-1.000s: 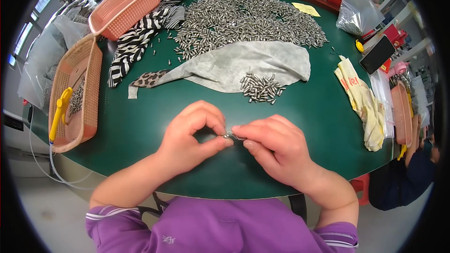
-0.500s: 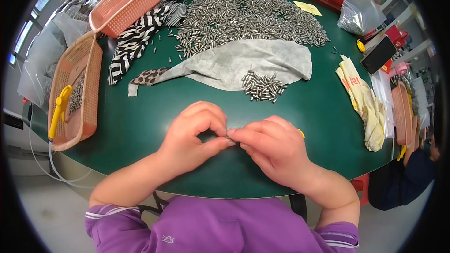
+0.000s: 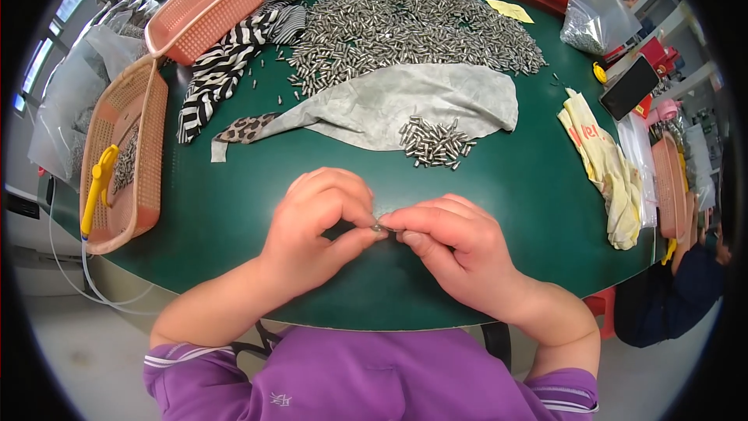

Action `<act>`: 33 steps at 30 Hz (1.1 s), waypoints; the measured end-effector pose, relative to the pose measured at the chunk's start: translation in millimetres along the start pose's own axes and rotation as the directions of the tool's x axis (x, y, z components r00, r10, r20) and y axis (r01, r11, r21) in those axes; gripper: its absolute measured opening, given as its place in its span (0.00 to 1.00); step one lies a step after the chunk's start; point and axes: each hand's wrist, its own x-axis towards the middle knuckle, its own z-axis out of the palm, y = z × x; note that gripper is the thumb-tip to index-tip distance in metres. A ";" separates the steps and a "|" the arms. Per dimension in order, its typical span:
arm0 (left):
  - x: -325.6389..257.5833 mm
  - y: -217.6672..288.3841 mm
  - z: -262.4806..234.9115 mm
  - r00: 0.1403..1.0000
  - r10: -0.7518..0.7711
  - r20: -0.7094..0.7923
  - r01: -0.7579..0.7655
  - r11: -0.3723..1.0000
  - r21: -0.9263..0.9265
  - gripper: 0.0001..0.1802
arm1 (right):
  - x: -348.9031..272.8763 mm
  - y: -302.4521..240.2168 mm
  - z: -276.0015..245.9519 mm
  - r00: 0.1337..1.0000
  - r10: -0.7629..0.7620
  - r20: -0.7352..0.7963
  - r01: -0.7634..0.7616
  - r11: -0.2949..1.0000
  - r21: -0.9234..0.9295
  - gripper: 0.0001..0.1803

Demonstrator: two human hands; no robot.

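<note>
My left hand holds a small metal part in a pinch between thumb and fingertips. From the other side, the fingertips of my right hand are on that same part, with index finger and thumb close together. Fingers cover most of the part, so its shape is hard to make out. Beyond my hands lies a small heap of short silvery metal pins, partly on a crumpled pale grey cloth. A far larger heap of similar pins spreads behind the cloth.
Two pink plastic baskets stand at the left, and a yellow air gun rests on the nearer one. Black-and-white striped fabric lies beside them. Stained pale gloves, a dark phone and a bag of pins sit at the right.
My right thumb has shifted slightly away from the index fingertip, and a little more of the metal part shows. Both hands stay in nearly the same place.
</note>
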 end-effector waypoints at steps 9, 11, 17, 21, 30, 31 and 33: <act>-0.3 -1.2 -0.3 1.000 -0.021 0.001 0.021 0.999 -0.029 0.15 | -1.3 1.3 1.7 0.997 -0.070 -0.020 0.068 0.994 -0.090 0.12; -0.7 -2.4 -0.1 1.000 -0.026 0.008 0.026 0.998 -0.052 0.15 | -0.7 1.0 1.7 0.997 -0.073 -0.016 0.071 0.992 -0.100 0.12; 0.6 -1.0 0.7 0.999 -0.033 0.014 0.034 0.993 -0.110 0.15 | 0.3 -1.8 1.7 0.996 -0.083 -0.020 0.081 0.995 -0.061 0.12; -0.9 -0.4 5.9 0.999 -0.011 -0.045 0.006 0.993 -0.117 0.16 | -0.4 -5.0 1.4 1.000 0.022 -0.017 -0.020 0.994 0.110 0.12; -0.9 3.4 14.0 0.986 0.025 -0.165 -0.053 0.985 -0.166 0.16 | -3.0 -9.0 8.5 0.994 0.099 -0.055 -0.082 0.965 0.249 0.11; -0.7 3.3 13.2 0.986 0.028 -0.166 -0.056 0.985 -0.166 0.16 | -3.2 -9.7 9.2 0.992 0.114 -0.060 -0.094 0.959 0.268 0.11; -0.9 3.2 11.1 0.983 0.067 -0.171 -0.086 0.991 -0.105 0.16 | -3.3 -10.5 9.1 0.990 0.133 -0.052 -0.113 0.954 0.277 0.11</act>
